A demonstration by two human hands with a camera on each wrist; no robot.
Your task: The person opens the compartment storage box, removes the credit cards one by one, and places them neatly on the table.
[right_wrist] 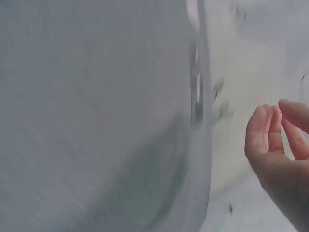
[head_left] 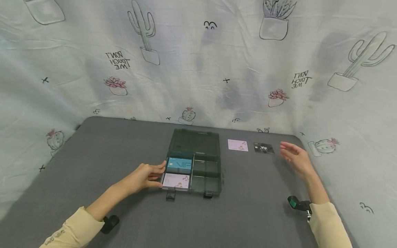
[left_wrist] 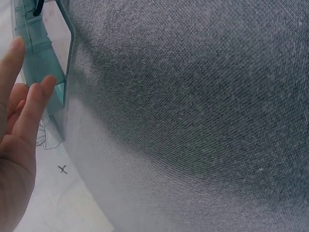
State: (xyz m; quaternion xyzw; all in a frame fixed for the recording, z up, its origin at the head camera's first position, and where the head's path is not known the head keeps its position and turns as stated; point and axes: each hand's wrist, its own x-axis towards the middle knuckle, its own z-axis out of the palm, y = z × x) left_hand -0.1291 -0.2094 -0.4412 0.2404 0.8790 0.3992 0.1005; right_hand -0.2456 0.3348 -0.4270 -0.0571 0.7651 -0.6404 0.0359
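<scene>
A dark green translucent box [head_left: 206,175] with compartments lies on the grey table, its lid [head_left: 195,142] laid back. In its left compartments are a blue card [head_left: 179,164] and a pink card [head_left: 175,181]. My left hand [head_left: 148,176] rests against the box's left side, with fingers extended and the thumb by the near corner. To the right of the box, a second pink card [head_left: 237,145] and a black "Vip" card [head_left: 263,148] lie flat. My right hand [head_left: 296,158], fingers loosely bent and holding nothing, hovers just right of the black card.
Two latches [head_left: 171,195] stick out from the box's front edge. A pale curtain [head_left: 192,62] printed with cacti hangs behind and beside the grey table [head_left: 248,210]. Each wrist carries a dark strapped device [head_left: 298,204].
</scene>
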